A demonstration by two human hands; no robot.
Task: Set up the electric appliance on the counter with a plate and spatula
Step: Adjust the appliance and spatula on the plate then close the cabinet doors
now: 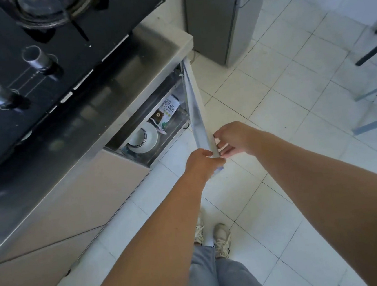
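A cabinet door (pixel 195 109) under the counter stands swung out, seen edge-on. My left hand (pixel 203 164) grips its lower corner from the left. My right hand (pixel 234 137) pinches the same edge from the right. Inside the open cabinet sits a stack of white plates (pixel 143 137) with dark rim lines, and behind them a printed packet (pixel 167 110) with a bear picture. No electric appliance or spatula is in view.
A black gas hob (pixel 32 55) with two knobs lies on the steel counter (pixel 110 88) at upper left. A grey fridge (pixel 222 14) stands just past the counter's end. Chair legs (pixel 376 107) stand at right on the white tiled floor. My feet (pixel 213 238) are below.
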